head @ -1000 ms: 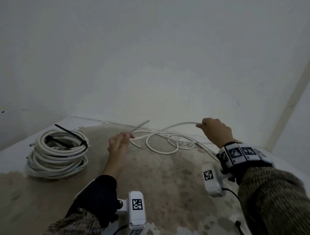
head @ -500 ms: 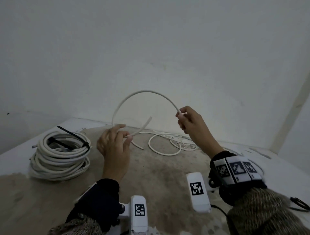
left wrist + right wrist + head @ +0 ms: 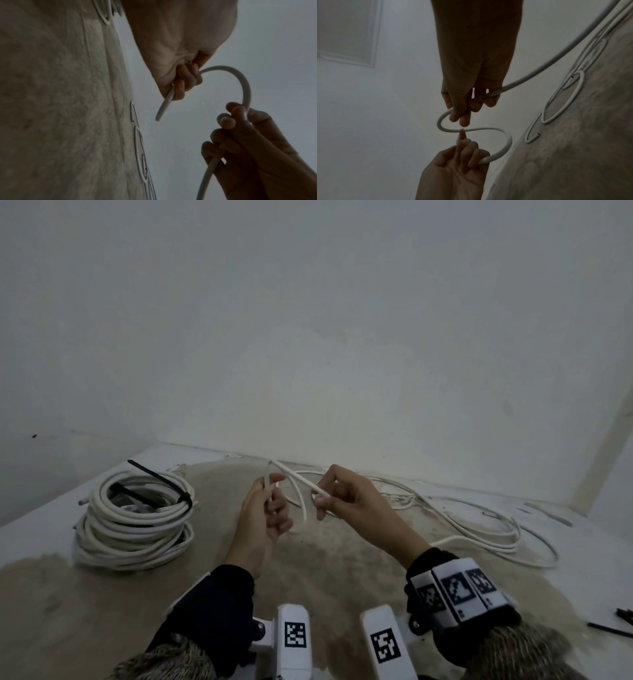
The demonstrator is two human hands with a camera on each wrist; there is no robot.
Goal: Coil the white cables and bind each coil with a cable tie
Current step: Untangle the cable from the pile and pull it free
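Now both hands, left hand (image 3: 263,518) and right hand (image 3: 346,501), grip the white cable (image 3: 301,484) closer together.

hands (image 3: 263,511) closer, cable (image 3: 297,487) arch now small

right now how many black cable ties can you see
At least 3: one around the finished coil at left, and two loose at the right edge. Thin dark marks near the far right wall may be more; too faint to tell.

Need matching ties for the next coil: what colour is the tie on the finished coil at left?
Black; the cable tie shows best in the head view.
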